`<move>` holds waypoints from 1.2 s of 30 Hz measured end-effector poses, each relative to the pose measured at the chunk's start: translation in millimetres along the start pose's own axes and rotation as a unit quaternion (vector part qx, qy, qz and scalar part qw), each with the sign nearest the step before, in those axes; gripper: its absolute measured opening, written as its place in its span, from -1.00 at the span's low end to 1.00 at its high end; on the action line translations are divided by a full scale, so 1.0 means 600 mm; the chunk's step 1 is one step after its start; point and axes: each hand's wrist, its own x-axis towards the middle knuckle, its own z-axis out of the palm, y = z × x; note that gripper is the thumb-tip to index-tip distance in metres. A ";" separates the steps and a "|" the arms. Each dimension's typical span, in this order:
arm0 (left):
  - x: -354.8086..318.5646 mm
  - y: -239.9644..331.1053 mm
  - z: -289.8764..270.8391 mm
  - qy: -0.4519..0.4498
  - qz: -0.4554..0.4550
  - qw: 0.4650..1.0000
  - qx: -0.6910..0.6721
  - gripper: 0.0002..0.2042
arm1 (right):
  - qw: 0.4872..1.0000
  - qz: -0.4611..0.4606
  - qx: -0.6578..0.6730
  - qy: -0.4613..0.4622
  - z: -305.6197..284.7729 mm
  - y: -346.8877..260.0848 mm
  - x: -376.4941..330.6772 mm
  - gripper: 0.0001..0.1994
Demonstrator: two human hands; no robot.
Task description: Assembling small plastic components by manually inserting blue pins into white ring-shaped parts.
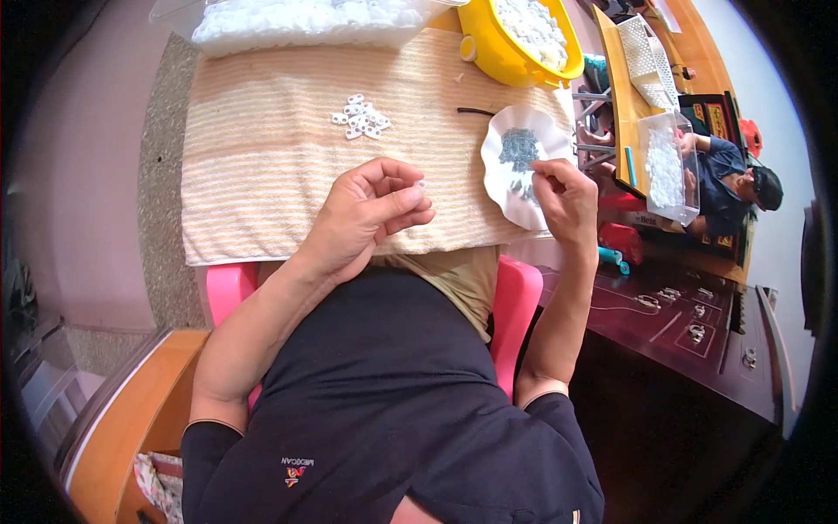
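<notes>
Pinching beside scalloped dish (495, 179)

Faces clear bin (175, 14), yellow tub (496, 59) and, nearer on striped towel (262, 157), piled white clips (360, 119). Pinches tiny white piece (422, 183) in half-curled left hand (371, 203); bunches right hand (569, 199) over dish's small dark pieces (521, 148), cannot tell whether holding any.

A bare lane of striped cloth (454, 157) runs forward between the left hand (371, 207) and the wavy white dish (492, 175); a thin dark strip (476, 111) juts into it. White pieces (364, 120) lie ahead of that hand. The clear bin (179, 19) and yellow basin (493, 63) obstruct the far side.
</notes>
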 end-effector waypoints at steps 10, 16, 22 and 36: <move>0.004 -0.003 -0.004 0.022 0.014 1.000 -0.005 -0.87 | 0.948 -0.020 0.307 -0.079 0.076 -0.069 -0.008 -0.94; 0.002 0.000 -0.002 0.032 0.015 0.999 -0.019 -0.88 | 0.905 0.022 0.404 -0.132 0.133 -0.091 -0.015 -0.91; 0.002 0.000 -0.004 0.029 0.018 0.999 -0.007 -0.88 | 0.880 0.038 0.452 -0.143 0.144 -0.094 -0.014 -0.90; 0.003 0.000 -0.006 0.032 0.007 0.999 -0.003 -0.85 | 0.872 0.028 0.463 -0.153 0.154 -0.083 -0.014 -0.90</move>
